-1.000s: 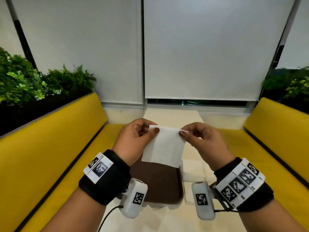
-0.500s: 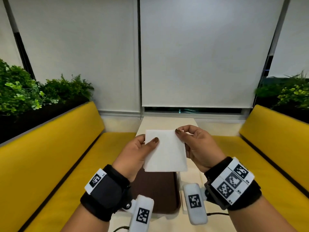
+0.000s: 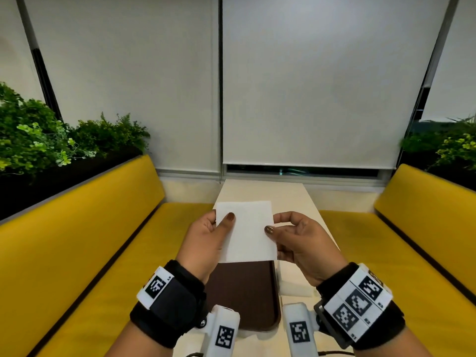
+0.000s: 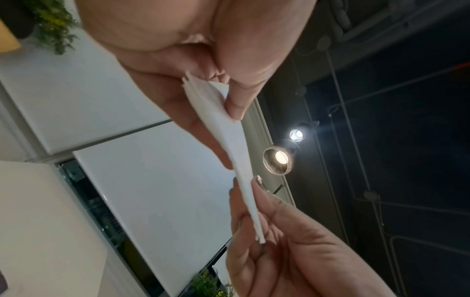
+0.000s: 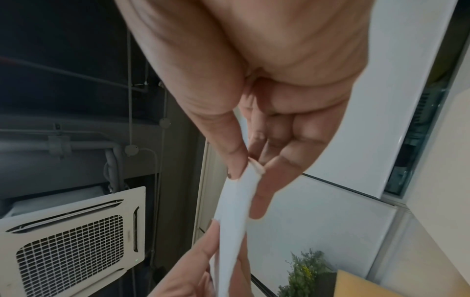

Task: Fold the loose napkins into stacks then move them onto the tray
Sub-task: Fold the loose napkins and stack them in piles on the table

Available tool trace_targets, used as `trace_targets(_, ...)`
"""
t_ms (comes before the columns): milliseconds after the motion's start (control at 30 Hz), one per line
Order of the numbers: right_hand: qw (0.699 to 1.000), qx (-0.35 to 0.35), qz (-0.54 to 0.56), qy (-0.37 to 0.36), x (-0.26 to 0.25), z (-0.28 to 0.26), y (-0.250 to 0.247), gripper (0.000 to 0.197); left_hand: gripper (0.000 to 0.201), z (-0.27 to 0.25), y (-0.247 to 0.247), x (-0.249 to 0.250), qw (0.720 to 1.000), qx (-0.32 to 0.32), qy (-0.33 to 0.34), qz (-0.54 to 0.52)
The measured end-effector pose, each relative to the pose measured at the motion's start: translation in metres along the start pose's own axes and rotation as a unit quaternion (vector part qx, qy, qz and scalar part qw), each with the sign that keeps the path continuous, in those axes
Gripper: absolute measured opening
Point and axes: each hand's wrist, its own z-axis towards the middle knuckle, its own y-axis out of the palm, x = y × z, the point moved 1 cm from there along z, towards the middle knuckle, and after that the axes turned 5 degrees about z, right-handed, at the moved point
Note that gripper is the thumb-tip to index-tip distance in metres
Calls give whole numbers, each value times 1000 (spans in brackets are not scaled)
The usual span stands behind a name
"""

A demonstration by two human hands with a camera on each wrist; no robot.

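Note:
A white folded napkin (image 3: 246,231) is held upright in the air above the far end of the dark brown tray (image 3: 244,297). My left hand (image 3: 210,237) pinches its left edge between thumb and fingers. My right hand (image 3: 293,239) pinches its right edge the same way. In the left wrist view the napkin (image 4: 239,160) shows edge-on as a thin folded strip between both hands. The right wrist view shows the napkin (image 5: 235,221) edge-on too, with my thumb and forefinger closed on its end.
The tray lies on a narrow cream table (image 3: 265,194) between two yellow benches (image 3: 85,240) (image 3: 412,228). A white napkin stack (image 3: 295,288) sits on the table right of the tray. Planters stand behind both benches, blinds cover the window ahead.
Both hands have lowered slightly and turned the napkin from a slanted hold to square and upright. My right thumb has slid down from the top corner to the right edge.

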Motion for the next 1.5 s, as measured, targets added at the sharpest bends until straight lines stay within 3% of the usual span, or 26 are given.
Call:
trace_targets(167, 999, -32, 25, -11, -4, 1, 4, 43, 17, -9, 1, -1, 999, -42, 18, 17)
trace_targets(267, 998, -30, 47, -24, -5, 1, 4, 28, 16, -14, 4, -1, 998, -53, 23, 25)
trace_targets(367, 998, -29, 47, -31, -4, 1, 3, 14, 30, -12, 5, 3, 998, -43, 33, 22)
trace_targets(433, 998, -35, 37, -35, -4, 0, 4, 10, 25, -7, 5, 6, 999, -25, 42, 19)
trace_targets(667, 996, -34, 39, -68, -12, 2, 3, 11, 8, 0, 14, 5, 996, -17, 70, 52)
trace_targets(933, 996, -35, 31, -71, -12, 2, -12, 14, 6, 2, 31, 0, 997, -33, 61, 41)
trace_targets(1033, 997, -23, 12, -76, -14, 2, -20, 2, 5, 3, 36, -1, 996, -33, 63, 44)
trace_targets(1167, 998, -13, -15, -64, -15, 4, -38, 7, 3, 8, 38, -1, 997, -29, 64, 41)
trace_targets(1267, 997, -1, -21, -68, -15, 4, -55, 8, 9, 10, 43, -1, 997, -34, 63, 38)
trace_targets(1400, 998, 4, -10, -66, -11, 5, -73, 4, 29, 11, 50, -8, 999, -47, 14, 13)
trace_targets(1500, 998, -2, -2, -55, -6, 6, -85, 16, 29, 13, 55, -16, 999, -43, -6, 13)
